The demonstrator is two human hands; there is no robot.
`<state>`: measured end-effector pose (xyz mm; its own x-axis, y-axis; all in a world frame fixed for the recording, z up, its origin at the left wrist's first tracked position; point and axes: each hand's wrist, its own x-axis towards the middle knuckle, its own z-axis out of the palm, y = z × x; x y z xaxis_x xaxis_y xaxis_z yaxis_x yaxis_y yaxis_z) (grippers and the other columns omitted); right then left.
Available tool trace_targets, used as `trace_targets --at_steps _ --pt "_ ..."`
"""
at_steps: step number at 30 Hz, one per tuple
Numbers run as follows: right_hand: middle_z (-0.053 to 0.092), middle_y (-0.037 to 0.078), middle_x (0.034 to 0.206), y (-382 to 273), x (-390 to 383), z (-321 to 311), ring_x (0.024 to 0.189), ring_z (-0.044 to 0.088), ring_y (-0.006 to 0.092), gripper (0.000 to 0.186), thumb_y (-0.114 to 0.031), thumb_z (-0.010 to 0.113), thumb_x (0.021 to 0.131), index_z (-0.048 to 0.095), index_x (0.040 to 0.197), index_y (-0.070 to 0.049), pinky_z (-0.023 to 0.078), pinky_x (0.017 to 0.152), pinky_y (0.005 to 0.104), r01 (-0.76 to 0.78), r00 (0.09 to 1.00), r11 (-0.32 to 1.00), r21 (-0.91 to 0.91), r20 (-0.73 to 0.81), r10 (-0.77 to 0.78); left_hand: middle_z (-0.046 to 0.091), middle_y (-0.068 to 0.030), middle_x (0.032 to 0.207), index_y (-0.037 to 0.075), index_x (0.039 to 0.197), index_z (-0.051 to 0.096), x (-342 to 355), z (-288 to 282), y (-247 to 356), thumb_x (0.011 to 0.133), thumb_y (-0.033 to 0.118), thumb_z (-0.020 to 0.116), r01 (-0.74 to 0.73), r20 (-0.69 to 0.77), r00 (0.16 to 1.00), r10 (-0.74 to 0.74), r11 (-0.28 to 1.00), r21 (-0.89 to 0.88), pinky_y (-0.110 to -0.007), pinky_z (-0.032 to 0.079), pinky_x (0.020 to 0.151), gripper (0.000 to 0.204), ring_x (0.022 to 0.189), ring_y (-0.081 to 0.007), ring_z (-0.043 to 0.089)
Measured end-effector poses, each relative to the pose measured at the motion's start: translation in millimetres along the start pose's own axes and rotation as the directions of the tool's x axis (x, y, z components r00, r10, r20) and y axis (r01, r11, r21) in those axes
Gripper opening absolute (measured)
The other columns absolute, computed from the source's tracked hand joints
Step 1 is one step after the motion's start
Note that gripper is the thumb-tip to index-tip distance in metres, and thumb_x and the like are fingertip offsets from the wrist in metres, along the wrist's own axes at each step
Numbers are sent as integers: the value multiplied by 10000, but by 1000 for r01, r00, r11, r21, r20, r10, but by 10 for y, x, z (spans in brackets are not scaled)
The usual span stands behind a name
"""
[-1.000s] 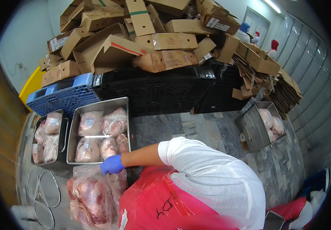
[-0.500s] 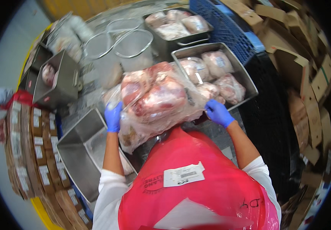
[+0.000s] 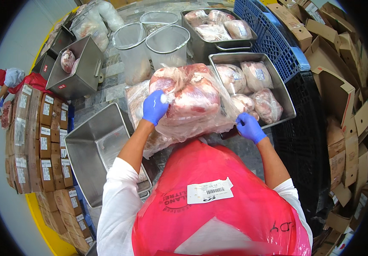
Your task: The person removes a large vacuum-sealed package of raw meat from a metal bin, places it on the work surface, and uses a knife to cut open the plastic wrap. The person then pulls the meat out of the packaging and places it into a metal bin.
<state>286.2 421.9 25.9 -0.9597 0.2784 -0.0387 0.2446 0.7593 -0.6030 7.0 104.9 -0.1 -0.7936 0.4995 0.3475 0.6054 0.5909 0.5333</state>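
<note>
Large pieces of raw red meat [image 3: 194, 100] lie in front of me on a clear plastic sheet [image 3: 218, 123]. At the meat's left side my left hand [image 3: 155, 107], in a blue glove, is closed on a whitish bunched bit of the plastic. My right hand [image 3: 251, 127], also gloved in blue, pinches the sheet's right edge. What lies under the meat is mostly covered by the plastic. Beside my right hand stands a steel tub [image 3: 288, 102] with several plastic-wrapped pieces of meat [image 3: 258, 74].
An open steel tub [image 3: 88, 141] stands at my left. Beyond the meat are clear round bins [image 3: 167, 42] and another tub of wrapped meat [image 3: 223, 45]. Blue crates [image 3: 267, 36] and flattened cartons [image 3: 335, 85] line the right. Stacked boxes [image 3: 45, 141] and a person [image 3: 11, 81] are far left.
My left hand has moved up and right from the plastic's left edge onto the side of the meat. My right hand stays at the sheet's right edge. The view has shifted slightly.
</note>
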Motion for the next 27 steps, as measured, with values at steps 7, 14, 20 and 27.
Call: trace_targets --at_steps 7,14,20,27 --pt "627 179 754 194 -225 -271 684 626 282 70 -63 607 777 631 805 -4 495 671 377 -130 985 975 179 -88 147 665 -103 713 3 793 670 -428 -528 -877 851 165 672 468 -164 850 -501 860 -200 -378 483 581 172 607 -211 609" --pt "635 145 744 369 57 -292 686 613 314 111 -120 659 765 666 816 -22 494 689 391 116 993 993 -28 -13 -117 709 -157 1002 2 1068 682 -78 -714 -614 830 147 699 77 -135 984 -117 960 -270 -375 524 838 280 925 -271 680" --pt "643 152 1012 -297 925 -222 960 587 370 203 -236 719 774 699 913 -89 473 877 442 446 885 888 -112 -91 -456 661 -222 1187 -9 1229 617 368 337 214 854 266 637 44 -41 998 -38 989 141 -440 521 910 466 1085 -368 645" --pt "610 192 1153 -545 1807 406 1099 563 394 413 -237 685 816 642 1208 -116 468 955 472 420 861 902 -97 -273 -430 699 -230 939 46 1000 671 490 468 548 874 343 596 322 21 942 -334 921 219 -486 529 781 331 868 -392 682"
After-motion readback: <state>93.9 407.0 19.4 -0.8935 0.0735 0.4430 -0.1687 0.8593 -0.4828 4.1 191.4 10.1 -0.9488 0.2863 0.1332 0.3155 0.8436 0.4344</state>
